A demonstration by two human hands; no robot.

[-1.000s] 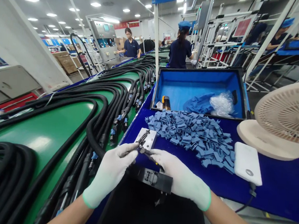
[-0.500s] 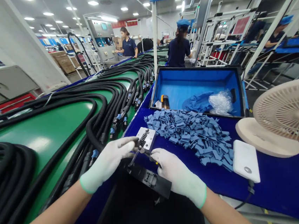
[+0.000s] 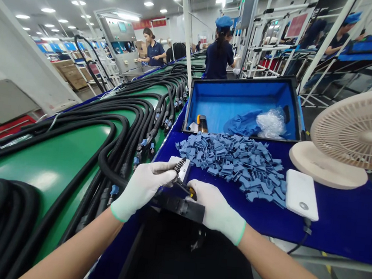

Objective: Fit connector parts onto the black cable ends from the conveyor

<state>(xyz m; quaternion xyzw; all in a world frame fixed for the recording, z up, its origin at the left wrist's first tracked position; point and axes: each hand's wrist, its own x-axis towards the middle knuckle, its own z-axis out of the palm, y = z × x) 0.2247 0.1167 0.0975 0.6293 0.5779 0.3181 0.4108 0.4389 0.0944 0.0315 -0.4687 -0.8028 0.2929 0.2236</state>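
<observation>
White knit gloves w/ green cuffs cover both bare-armed hands at the near table edge. L hand point(image 3: 141, 190) & R hand point(image 3: 215, 210) meet over a small black part point(image 3: 183, 187) w/ a yellow tip; fingers of both hands are curled closed & grip it, though the exact hold is partly hidden. Just below, touching the R glove, lies a black plastic jig point(image 3: 179, 209). Just past the L fingers is a white plate point(image 3: 180, 169) w/ a dark comb-like piece on it.

Beyond, on a navy table cover point(image 3: 329, 228), sits a big loose heap of blue rubber pieces point(image 3: 231, 166). To its R are a white power bank point(image 3: 301, 194) w/ a black cord & a cream desk fan point(image 3: 354, 129). Further on is a blue open tray point(image 3: 242, 101) holding a blue cloth point(image 3: 242, 124) & clear plastic wrap point(image 3: 271, 123).

L of the table, black corrugated cables point(image 3: 115, 150) lie in long loops on a green conveyor belt point(image 3: 45, 161). Far off, 2 co-workers in navy shirts point(image 3: 219, 50) point(image 3: 152, 46) stand at the line.
</observation>
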